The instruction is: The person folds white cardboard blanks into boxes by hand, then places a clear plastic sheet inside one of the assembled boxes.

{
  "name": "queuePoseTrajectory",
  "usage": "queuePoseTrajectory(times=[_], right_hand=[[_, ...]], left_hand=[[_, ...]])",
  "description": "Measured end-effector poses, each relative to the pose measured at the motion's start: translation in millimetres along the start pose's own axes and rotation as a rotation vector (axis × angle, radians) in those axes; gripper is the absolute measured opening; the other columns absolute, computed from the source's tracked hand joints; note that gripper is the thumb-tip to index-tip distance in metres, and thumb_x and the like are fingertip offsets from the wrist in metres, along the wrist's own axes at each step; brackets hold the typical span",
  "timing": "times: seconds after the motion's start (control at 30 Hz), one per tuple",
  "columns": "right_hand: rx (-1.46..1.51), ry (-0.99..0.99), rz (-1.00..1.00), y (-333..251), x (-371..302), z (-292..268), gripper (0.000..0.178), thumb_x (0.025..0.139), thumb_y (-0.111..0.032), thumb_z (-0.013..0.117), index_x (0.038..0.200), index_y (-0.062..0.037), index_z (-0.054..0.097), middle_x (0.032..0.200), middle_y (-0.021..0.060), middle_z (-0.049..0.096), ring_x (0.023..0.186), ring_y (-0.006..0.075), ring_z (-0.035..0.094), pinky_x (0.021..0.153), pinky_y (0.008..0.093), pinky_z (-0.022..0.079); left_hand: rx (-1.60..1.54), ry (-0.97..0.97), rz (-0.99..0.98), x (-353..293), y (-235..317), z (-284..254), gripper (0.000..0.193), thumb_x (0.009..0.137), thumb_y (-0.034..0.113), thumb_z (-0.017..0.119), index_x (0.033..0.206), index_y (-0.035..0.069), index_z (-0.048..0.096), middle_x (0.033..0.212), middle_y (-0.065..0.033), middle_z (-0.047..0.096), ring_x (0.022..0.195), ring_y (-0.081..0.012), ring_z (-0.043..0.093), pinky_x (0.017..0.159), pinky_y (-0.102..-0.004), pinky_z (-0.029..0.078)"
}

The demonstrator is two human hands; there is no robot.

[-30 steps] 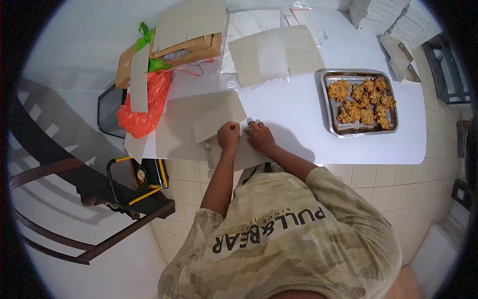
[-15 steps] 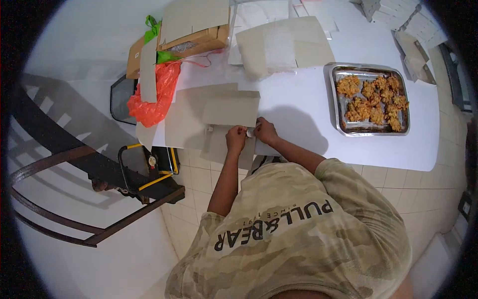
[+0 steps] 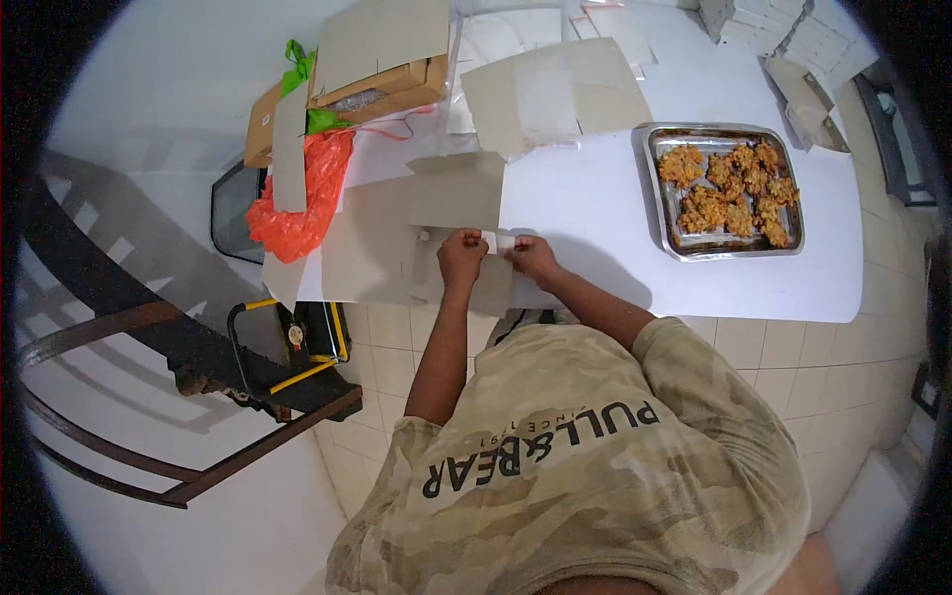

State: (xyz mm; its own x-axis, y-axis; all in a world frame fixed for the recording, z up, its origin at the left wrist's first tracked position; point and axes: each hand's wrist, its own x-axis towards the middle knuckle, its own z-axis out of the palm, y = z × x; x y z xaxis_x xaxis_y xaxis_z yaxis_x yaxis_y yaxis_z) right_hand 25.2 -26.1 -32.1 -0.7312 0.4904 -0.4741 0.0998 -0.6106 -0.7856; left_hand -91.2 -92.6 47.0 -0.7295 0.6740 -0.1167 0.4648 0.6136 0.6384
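Note:
A grey-brown folding cardboard box (image 3: 454,193), part unfolded, lies at the table's near edge in front of me. My left hand (image 3: 461,260) is closed at the box's right part, its thumb and fingertips pinching a small white piece (image 3: 490,241) that looks like a tab of the box. Just to the right, my right hand (image 3: 535,259) is also closed, fingertips at the box's right edge beside that white piece. What exactly lies between the right fingertips is too small to tell. Beneath the box, more flat grey cardboard (image 3: 367,233) is spread out.
A metal tray (image 3: 654,188) of fried, clumpy golden-brown pieces stands to the right. At the back are a brown carton (image 3: 412,84), plastic-wrapped cardboard sheets (image 3: 550,89) and white boxes (image 3: 754,20). A red plastic bag (image 3: 307,198) lies left; a dark railing (image 3: 268,441) rises beyond the table.
My hands have drawn slightly apart, and more of the white piece shows between them. The box's upper panel has shifted away from me. The whole view has moved slightly.

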Motion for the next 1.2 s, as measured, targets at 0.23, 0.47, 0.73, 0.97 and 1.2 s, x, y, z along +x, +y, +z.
queuePoseTrajectory(times=[0.23, 0.47, 0.73, 0.97, 1.2], right_hand=[[0.150, -0.072, 0.139, -13, -2, -22, 0.014, 0.074, -0.017, 0.066, 0.076, -0.0040, 0.060, 0.064, -0.0019, 0.054, 0.053, 0.0073, 0.045, 0.048, 0.0224, 0.036], [0.107, -0.007, 0.206, -13, -20, -19, 0.017, 0.073, -0.018, 0.067, 0.077, -0.0025, 0.063, 0.067, 0.0021, 0.057, 0.058, 0.0098, 0.048, 0.052, 0.0240, 0.038], [0.243, -0.010, 0.241, -10, -22, -23, 0.017, 0.074, -0.019, 0.065, 0.079, -0.0040, 0.060, 0.066, 0.0005, 0.054, 0.053, 0.0073, 0.045, 0.046, 0.0211, 0.034], [0.330, -0.051, 0.303, -12, -16, -24, 0.018, 0.075, -0.019, 0.065, 0.081, -0.0020, 0.061, 0.066, 0.0016, 0.054, 0.052, 0.0087, 0.045, 0.045, 0.0216, 0.035], [0.269, -0.080, 0.308, 6, -4, -27, 0.017, 0.081, -0.023, 0.057, 0.086, -0.0061, 0.060, 0.065, -0.0028, 0.051, 0.052, 0.0063, 0.041, 0.046, 0.0218, 0.032]], left_hand=[[0.132, -0.015, 0.123, -6, 9, -3, 0.014, 0.068, 0.010, 0.062, 0.081, 0.005, 0.063, 0.072, -0.0098, 0.063, 0.066, -0.0206, 0.061, 0.063, -0.0313, 0.047], [-0.186, -0.128, -0.055, -23, -13, 19, 0.016, 0.071, 0.014, 0.066, 0.082, 0.003, 0.060, 0.074, -0.0061, 0.060, 0.066, -0.0143, 0.057, 0.061, -0.0267, 0.046], [-0.729, -0.232, -0.440, -28, -15, 24, 0.015, 0.074, 0.008, 0.065, 0.083, 0.005, 0.054, 0.079, -0.0026, 0.053, 0.069, -0.0120, 0.052, 0.061, -0.0219, 0.047], [-0.858, -0.208, -0.597, -31, 4, 21, 0.023, 0.075, 0.009, 0.064, 0.088, 0.007, 0.045, 0.083, -0.0027, 0.051, 0.075, -0.0120, 0.052, 0.063, -0.0260, 0.048], [-0.800, -0.173, -0.505, -31, -5, 28, 0.025, 0.073, 0.010, 0.066, 0.088, 0.006, 0.048, 0.079, -0.0030, 0.054, 0.071, -0.0124, 0.053, 0.061, -0.0247, 0.047]])
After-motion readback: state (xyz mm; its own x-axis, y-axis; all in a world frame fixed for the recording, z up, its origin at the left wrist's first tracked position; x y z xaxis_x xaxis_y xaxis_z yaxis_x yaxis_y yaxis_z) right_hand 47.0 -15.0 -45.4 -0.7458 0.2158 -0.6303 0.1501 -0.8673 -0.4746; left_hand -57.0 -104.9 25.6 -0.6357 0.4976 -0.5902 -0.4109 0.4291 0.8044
